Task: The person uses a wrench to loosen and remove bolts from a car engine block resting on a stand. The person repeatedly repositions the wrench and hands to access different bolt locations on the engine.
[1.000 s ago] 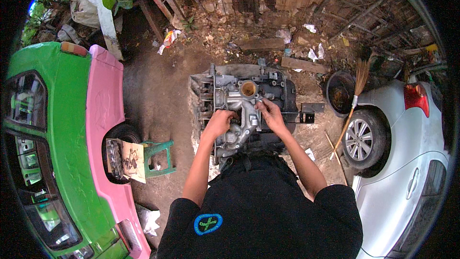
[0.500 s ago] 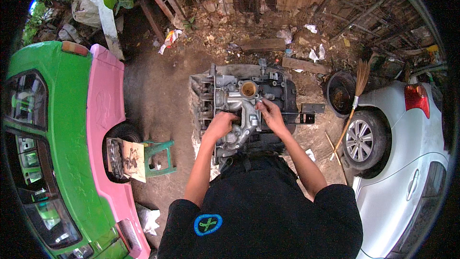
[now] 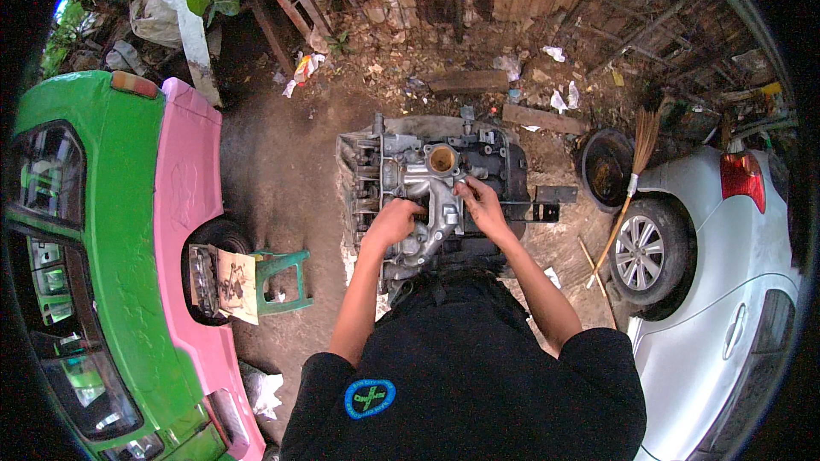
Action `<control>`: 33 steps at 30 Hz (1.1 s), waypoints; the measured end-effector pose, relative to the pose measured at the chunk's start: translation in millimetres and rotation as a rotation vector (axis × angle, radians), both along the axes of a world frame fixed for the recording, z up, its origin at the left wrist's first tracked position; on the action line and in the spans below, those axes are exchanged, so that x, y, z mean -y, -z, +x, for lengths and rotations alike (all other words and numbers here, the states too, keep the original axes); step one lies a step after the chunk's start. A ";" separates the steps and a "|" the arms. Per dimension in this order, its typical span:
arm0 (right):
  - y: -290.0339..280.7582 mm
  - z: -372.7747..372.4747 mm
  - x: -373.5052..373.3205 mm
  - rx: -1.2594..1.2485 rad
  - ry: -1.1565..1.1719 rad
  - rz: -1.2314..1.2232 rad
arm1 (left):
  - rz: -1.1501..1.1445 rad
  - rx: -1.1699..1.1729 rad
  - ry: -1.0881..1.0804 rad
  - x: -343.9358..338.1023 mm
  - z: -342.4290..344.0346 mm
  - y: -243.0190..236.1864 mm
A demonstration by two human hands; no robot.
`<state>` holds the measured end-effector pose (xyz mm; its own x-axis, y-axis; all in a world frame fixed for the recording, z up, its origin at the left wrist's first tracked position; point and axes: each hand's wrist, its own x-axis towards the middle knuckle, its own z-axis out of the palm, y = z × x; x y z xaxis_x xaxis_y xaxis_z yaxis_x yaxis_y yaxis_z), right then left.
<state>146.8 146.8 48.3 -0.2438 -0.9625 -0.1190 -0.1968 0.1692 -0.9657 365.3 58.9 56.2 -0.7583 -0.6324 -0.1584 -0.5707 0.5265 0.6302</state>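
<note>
Just beyond the person's black shirt (image 3: 478, 376), the left hand (image 3: 394, 222) curls its fingers down into the engine (image 3: 494, 160) beside a curved metal pipe (image 3: 443, 207), and the right hand (image 3: 483, 206) bends its fingers against the pipe's other side; whether either grips anything, I cannot tell. The engine sits directly ahead, between a green-and-pink car (image 3: 190, 171) and a silver car (image 3: 726, 222), with a broom (image 3: 647, 141) and bucket (image 3: 600, 147) farther right.
</note>
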 end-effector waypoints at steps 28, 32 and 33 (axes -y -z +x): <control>-85.0 33.5 29.3 0.387 -0.148 -0.339 | 0.277 -0.573 -0.454 -34.3 4.3 -64.5; -53.4 20.9 14.5 0.352 -0.010 -0.198 | -0.086 -0.290 -0.413 -25.1 34.3 -54.1; -45.9 16.9 11.2 0.380 0.015 -0.186 | -0.124 -0.192 -0.403 -23.5 41.2 -54.2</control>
<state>163.7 135.6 94.2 -0.2304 -0.9727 -0.0283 0.1807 -0.0142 -0.9834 406.5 82.4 110.4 -0.4561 -0.8882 0.0562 -0.6249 0.3645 0.6904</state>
